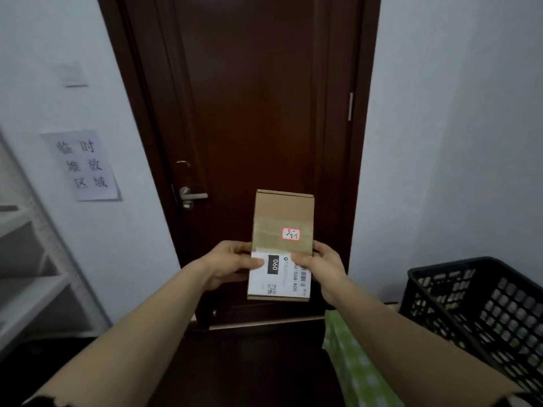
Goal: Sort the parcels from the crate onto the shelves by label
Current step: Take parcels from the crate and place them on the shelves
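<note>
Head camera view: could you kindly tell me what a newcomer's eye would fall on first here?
A cardboard parcel sits mid-frame, held at its lower sides by the left hand and right hand in front of a dark wooden door. Its red-edged sticker and white shipping label face the camera. A black crate stands at lower right; white shelves and a paper sign are on the left.

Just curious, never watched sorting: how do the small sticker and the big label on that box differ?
The small sticker is red-edged and handwritten; the big label is white and printed, with a barcode. The small sticker lies uncovered; the big label is partly under the left hand and right hand. Both are stuck on the box.
</note>
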Demonstrator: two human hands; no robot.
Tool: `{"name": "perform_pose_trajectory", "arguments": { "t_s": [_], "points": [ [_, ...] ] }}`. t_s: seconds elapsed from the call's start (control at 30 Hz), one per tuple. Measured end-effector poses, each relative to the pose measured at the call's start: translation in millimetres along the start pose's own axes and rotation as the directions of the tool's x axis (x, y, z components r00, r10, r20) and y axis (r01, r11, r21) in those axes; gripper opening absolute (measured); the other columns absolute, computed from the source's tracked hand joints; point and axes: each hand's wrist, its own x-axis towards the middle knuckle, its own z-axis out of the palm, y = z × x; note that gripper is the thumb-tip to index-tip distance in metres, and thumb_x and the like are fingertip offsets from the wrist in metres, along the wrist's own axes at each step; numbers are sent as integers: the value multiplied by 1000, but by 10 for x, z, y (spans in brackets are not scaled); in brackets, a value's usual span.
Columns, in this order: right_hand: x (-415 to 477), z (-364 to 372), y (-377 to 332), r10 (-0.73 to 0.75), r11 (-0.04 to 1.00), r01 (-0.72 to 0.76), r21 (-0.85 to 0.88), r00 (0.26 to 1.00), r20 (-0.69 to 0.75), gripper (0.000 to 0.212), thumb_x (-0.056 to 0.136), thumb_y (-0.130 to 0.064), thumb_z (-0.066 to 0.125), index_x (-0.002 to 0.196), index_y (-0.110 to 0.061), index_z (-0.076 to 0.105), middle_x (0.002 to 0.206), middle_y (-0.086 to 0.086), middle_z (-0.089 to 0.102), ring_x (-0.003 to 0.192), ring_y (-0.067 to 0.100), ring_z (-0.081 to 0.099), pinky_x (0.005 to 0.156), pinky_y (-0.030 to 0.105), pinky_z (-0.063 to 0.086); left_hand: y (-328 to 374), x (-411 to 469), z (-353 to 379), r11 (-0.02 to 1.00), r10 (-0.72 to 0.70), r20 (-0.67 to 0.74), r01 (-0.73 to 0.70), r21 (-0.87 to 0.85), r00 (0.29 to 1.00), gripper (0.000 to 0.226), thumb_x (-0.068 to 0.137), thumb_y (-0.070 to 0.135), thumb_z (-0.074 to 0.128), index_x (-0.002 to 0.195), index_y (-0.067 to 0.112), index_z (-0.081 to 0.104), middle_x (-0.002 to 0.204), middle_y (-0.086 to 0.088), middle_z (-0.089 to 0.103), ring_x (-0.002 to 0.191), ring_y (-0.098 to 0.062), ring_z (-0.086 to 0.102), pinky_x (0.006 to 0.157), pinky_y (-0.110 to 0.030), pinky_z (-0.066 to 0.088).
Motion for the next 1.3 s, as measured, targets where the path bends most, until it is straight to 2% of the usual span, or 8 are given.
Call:
{"name": "perform_pose_trajectory", "arguments": {
  "t_s": [0.3, 0.43, 0.53, 0.7, 0.87, 0.97, 1.1, 1.3],
  "points": [
    [-18, 767, -20, 75, 990, -47, -134, 974, 211, 57, 73, -6, 79, 125, -7, 54, 98, 2, 72, 86, 13, 69, 75, 29, 52, -325, -234, -757, 996, 30, -90, -38, -84, 995, 36, 81, 4, 71, 116, 6, 63, 100, -9, 74, 96, -21, 70, 94, -41, 52],
    [74, 840, -181, -114, 924, 121, -363, 993, 40, 90, 74, -17, 77, 148, -18, 26, 146, 10, 37, 131, 24, 40, 105, 37, 36, -163, -319, -1139, 931, 112, -101, -68, 360, 989, 39, 75, 6, 78, 112, 12, 68, 96, -1, 71, 90, -17, 66, 91, -32, 53],
    [52, 861, -499, -399, 556, 423, -715, 891, 216, 91, 78, -27, 74, 150, -23, 19, 156, 3, 15, 143, 25, 16, 117, 44, 19, 75, -360, -1282, 484, 105, -43, -13, 875, 994, 44, 74, 14, 79, 116, 17, 65, 101, 4, 62, 100, -17, 57, 89, -28, 46],
    [-82, 1202, -513, 20, 90, 593, -800, 803, 596, 101, 67, -57, 77, 148, -22, 28, 150, 2, 33, 139, 24, 28, 114, 41, 22, 345, -313, -1181, 266, 82, 46, -66, 962, 996, 59, 75, 17, 78, 131, 17, 57, 121, 1, 59, 114, -21, 54, 94, -30, 44],
    [22, 1144, -277, -69, 678, 382, -628, 884, 463, 50, 72, -16, 82, 116, -15, 58, 102, -1, 64, 94, 15, 62, 79, 25, 50, 376, -332, -1158, 160, 538, -114, 32, 987, 835, 72, 85, 16, 63, 148, 24, 31, 142, 1, 46, 136, -22, 33, 115, -43, 14],
    [85, 995, -193, -19, 913, 150, -379, 944, 329, 43, 75, -6, 78, 114, -5, 57, 100, 6, 68, 85, 16, 65, 70, 23, 53, 232, -454, -1092, 773, 547, -601, -76, 629, 582, 78, 82, 10, 62, 148, 11, 22, 135, -10, 45, 128, -28, 40, 102, -38, 34],
    [83, 961, -126, 60, 993, -30, -111, 959, 278, 40, 79, -7, 74, 115, -1, 58, 97, 10, 71, 84, 19, 68, 65, 27, 55, -84, -453, -929, 985, -111, -458, 37, -166, 882, 38, 80, 6, 66, 115, 5, 50, 106, 0, 53, 116, -22, 48, 87, -34, 40],
    [38, 1060, -9, 83, 997, -80, -24, 945, 317, 39, 80, -4, 72, 116, -1, 58, 97, 10, 70, 88, 21, 68, 74, 33, 57, -412, -360, -825, 948, -111, -275, 18, -319, 955, 67, 73, 14, 77, 133, 8, 48, 121, -7, 63, 112, -22, 57, 107, -51, 35]
  ]
}}
